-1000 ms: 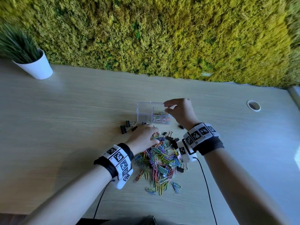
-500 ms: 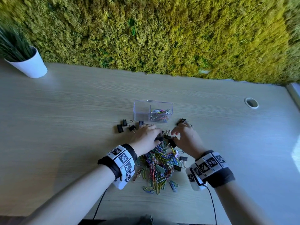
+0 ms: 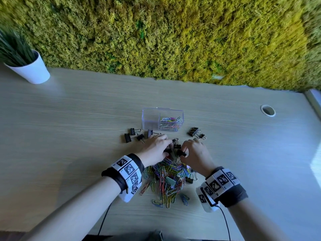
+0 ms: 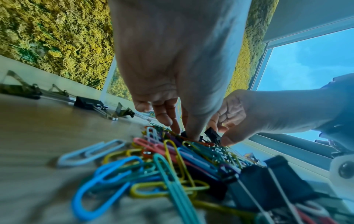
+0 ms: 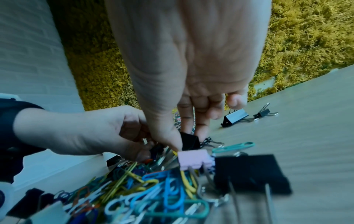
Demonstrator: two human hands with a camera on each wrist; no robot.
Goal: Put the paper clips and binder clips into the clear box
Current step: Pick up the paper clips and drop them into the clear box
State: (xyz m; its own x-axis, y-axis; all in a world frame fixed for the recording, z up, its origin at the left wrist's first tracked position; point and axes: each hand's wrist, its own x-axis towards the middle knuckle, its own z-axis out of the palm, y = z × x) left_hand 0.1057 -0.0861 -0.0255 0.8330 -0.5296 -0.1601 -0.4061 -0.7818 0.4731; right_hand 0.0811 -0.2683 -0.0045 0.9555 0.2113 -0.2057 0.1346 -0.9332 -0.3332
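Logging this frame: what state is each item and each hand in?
clear box: open, upright, paper clips only in its right compartment.
paper clip pile: loose on the table.
left hand: fingers down in the pile, grip unclear.
right hand: pinches a black binder clip.

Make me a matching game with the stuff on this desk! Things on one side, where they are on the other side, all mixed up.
Things:
1. white plant pot
2. clear box
3. pile of paper clips
4. round hole in the desk

Places:
A. near edge of the desk, between the two wrists
B. far right of the desk
C. far left corner, by the moss wall
D. middle of the desk, just beyond both hands

Pairs: 1-C, 2-D, 3-A, 4-B
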